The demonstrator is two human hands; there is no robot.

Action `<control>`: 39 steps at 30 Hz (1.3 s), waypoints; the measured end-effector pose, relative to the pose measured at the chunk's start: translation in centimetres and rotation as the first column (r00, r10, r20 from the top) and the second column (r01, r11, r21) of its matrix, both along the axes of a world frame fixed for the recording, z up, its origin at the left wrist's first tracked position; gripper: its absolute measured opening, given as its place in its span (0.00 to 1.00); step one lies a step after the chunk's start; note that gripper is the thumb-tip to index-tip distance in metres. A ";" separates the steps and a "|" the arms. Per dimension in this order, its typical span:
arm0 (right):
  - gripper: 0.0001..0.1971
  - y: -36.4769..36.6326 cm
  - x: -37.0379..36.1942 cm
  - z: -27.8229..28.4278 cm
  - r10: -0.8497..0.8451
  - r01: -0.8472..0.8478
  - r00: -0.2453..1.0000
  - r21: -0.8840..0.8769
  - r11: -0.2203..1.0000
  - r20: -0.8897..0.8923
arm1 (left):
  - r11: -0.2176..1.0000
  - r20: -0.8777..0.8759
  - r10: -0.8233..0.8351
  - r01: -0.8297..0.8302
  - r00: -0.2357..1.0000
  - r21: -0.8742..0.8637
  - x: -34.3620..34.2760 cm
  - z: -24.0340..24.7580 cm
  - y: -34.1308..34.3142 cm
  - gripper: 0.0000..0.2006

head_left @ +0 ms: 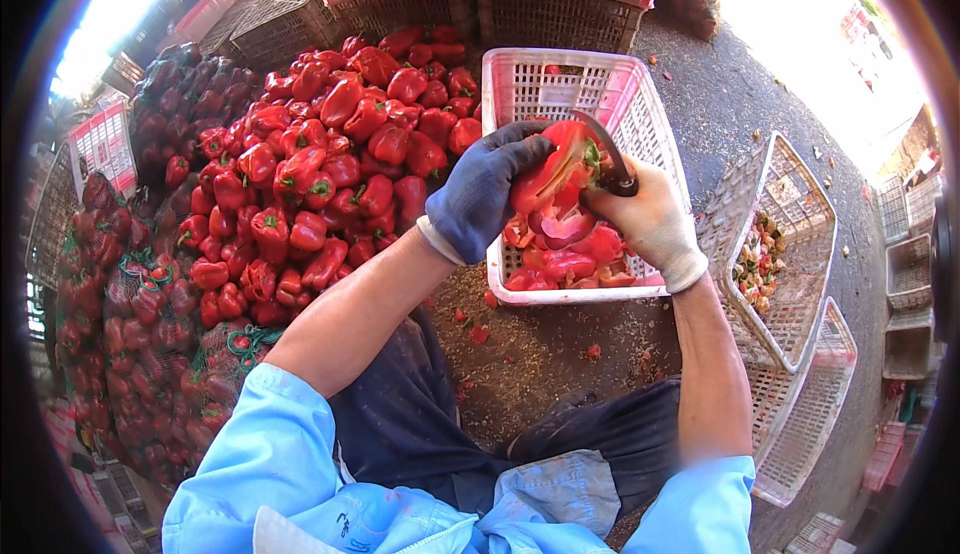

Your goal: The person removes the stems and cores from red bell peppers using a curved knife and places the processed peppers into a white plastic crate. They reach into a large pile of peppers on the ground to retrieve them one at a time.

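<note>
My left hand, in a blue glove, is closed round a cut-open red bell pepper with its pale inside showing. My right hand, in a whitish glove, grips a curved knife. The dark blade arches over the pepper, close to its green core. I cannot tell whether the edge is in the flesh. Both hands are above a white and pink plastic crate. Red pepper pieces lie in its near end, partly hidden by my hands.
A large heap of whole red peppers rises to the left, with filled net bags beside it. On the right, a tilted white crate contains pepper cores, against another crate. Stacked crates stand behind. Scraps litter the floor.
</note>
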State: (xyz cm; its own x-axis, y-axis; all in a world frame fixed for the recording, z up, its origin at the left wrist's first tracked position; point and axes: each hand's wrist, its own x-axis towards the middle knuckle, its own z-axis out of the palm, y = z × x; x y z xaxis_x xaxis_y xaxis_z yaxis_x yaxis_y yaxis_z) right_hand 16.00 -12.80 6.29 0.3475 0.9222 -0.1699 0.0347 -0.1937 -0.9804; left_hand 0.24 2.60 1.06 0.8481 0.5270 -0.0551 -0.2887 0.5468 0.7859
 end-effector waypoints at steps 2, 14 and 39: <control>0.09 -0.1 -0.1 0.1 -0.073 0.072 0.996 -0.019 0.997 -0.055 | 0.998 0.030 -0.007 0.009 1.000 -0.068 0.0 0.2 0.0 0.16; 0.08 -0.7 0.5 0.1 -0.261 0.254 0.922 -0.063 0.965 -0.288 | 0.990 0.149 -0.064 0.081 0.987 -0.114 0.3 -0.9 0.2 0.17; 0.25 -2.0 0.6 -0.3 -0.127 0.085 0.910 -0.121 0.989 -0.395 | 0.428 0.060 0.224 -0.154 0.973 0.890 0.4 0.7 -2.7 0.20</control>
